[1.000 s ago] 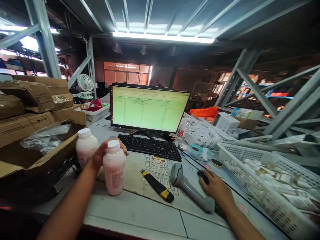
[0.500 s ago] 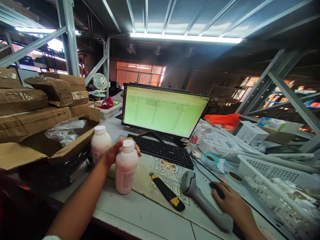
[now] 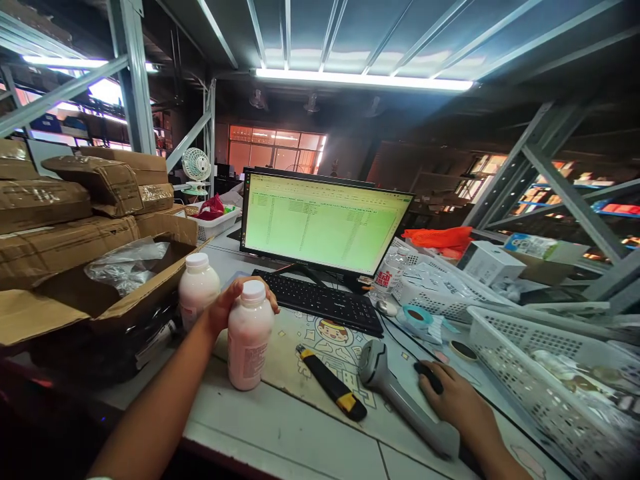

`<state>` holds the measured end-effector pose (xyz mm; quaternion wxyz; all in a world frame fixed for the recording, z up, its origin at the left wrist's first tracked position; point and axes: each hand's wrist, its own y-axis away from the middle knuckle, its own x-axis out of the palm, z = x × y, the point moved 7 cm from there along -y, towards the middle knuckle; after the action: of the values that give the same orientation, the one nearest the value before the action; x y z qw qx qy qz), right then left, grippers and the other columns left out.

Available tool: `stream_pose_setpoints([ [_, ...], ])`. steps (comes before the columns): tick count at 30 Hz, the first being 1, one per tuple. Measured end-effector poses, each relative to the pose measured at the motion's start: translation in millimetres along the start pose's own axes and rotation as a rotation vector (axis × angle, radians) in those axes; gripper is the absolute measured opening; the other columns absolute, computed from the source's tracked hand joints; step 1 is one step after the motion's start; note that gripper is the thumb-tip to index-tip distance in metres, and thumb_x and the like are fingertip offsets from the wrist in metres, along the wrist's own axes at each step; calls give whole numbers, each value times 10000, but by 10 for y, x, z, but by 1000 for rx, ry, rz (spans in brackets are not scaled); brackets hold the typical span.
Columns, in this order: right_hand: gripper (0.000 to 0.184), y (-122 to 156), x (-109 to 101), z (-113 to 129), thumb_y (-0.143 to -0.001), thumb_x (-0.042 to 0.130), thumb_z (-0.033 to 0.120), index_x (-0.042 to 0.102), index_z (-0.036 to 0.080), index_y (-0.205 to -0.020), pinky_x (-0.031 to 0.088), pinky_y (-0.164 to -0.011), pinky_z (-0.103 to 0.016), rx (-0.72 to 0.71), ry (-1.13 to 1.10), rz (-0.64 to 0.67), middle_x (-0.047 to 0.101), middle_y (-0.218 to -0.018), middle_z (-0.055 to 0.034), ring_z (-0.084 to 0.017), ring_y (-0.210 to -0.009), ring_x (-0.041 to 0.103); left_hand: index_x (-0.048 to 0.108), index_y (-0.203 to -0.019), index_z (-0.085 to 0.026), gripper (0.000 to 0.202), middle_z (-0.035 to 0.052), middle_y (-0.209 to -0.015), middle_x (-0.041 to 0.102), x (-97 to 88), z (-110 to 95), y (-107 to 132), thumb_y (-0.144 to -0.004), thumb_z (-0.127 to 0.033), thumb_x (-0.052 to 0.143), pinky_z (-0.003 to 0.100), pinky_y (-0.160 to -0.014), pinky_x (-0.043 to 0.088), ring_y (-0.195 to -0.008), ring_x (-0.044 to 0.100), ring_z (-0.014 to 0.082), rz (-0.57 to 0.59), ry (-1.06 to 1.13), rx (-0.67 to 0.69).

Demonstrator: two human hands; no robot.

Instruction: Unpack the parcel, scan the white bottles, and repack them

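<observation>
My left hand [image 3: 225, 308] is wrapped around the back of a white-capped bottle [image 3: 249, 347] with pinkish contents, which stands upright on the desk. Part of the fingers is hidden behind it. A second bottle [image 3: 198, 283] of the same kind stands just behind and to the left. My right hand [image 3: 463, 400] rests over a black computer mouse [image 3: 430, 377], fingers curved on it. Between the hands lie a black and yellow utility knife [image 3: 333, 383] and a grey barcode scanner [image 3: 407, 403], both on a printed desk mat [image 3: 285, 373].
A monitor [image 3: 320, 223] showing a spreadsheet stands behind a black keyboard [image 3: 325, 303]. At left is an open cardboard box [image 3: 45, 320] with clear plastic inside. White baskets [image 3: 530, 373] line the right side, near a roll of blue tape [image 3: 416, 315] and a clear bottle [image 3: 390, 270].
The camera view has shifted slightly, so the scene sits a little further left. Both hands keep their places on the bottle and the mouse.
</observation>
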<state>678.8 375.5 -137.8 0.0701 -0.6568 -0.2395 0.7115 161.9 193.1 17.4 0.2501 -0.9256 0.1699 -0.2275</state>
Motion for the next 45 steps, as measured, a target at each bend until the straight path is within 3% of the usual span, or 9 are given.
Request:
stream_pose_setpoints([
  [7, 666, 4, -74, 66, -946, 310, 557, 765, 197, -1273, 595, -893, -465, 6, 32, -9, 680, -1349, -111, -331, -1139, 689, 735, -961, -120, 689, 157, -945, 706, -51, 43, 10, -833, -796, 702, 437, -1016, 513, -929, 691, 281, 7, -37, -5],
  [10, 628, 12, -82, 87, -951, 330, 518, 770, 195, -1260, 578, -960, -456, 1, 45, -22, 686, -1339, -109, -324, -1158, 685, 736, -971, -134, 675, 150, -952, 703, -31, 44, 14, -823, -793, 712, 424, -983, 530, -926, 691, 277, 14, -20, -22],
  [15, 597, 34, -100, 110, -958, 349, 515, 758, 225, -1283, 584, -933, -433, 16, 58, -19, 676, -1361, -82, -303, -1164, 679, 733, -954, -138, 654, 144, -948, 706, -7, 14, 10, -832, -781, 715, 434, -1043, 506, -935, 695, 276, 3, -24, -23],
  [27, 557, 40, -161, 166, -974, 380, 453, 761, 177, -1272, 567, -998, -482, -5, 12, -12, 683, -1337, -121, -330, -1189, 668, 738, -964, -139, 626, 143, -938, 695, 26, -1, 30, -842, -752, 728, 348, -883, 533, -929, 674, 265, 3, 0, -14],
  [33, 596, 61, -196, 209, -963, 331, 493, 756, 178, -1238, 565, -981, -496, -2, -25, -58, 690, -1314, -122, -338, -1175, 669, 726, -938, -137, 649, 145, -927, 699, -3, -13, 20, -831, -777, 719, 399, -942, 534, -907, 679, 274, -21, -30, -19],
  [37, 666, 48, -227, 201, -919, 330, 590, 727, 181, -1263, 582, -953, -506, 52, -67, -5, 677, -1348, -136, -355, -1156, 687, 724, -939, -121, 689, 148, -926, 702, -49, 26, 28, -783, -791, 753, 449, -1007, 522, -918, 688, 288, -56, -15, -25],
  [40, 804, -44, -458, 225, -827, 362, 736, 703, 153, -1263, 549, -1048, -573, 92, -166, 18, 667, -1358, -190, -427, -1236, 653, 736, -947, -115, 730, 153, -931, 710, -98, 44, 24, -752, -818, 756, 392, -894, 549, -898, 689, 285, -91, -34, -17],
  [43, 788, -155, -973, 455, -789, 406, 822, 708, 235, -1220, 527, -1058, -626, 91, -249, -53, 692, -1276, -217, -490, -1236, 632, 741, -923, -88, 823, 183, -932, 717, -137, -39, 42, -784, -895, 652, 350, -755, 525, -853, 686, 291, -118, -236, -16],
  [45, 720, -150, -1379, 771, -846, 419, 815, 686, 312, -1287, 528, -1036, -619, 58, -301, -141, 704, -1226, -207, -487, -1197, 643, 743, -954, -78, 824, 191, -982, 724, -117, -220, 102, -834, -882, 610, 343, -759, 508, -882, 683, 285, -188, -460, 27],
])
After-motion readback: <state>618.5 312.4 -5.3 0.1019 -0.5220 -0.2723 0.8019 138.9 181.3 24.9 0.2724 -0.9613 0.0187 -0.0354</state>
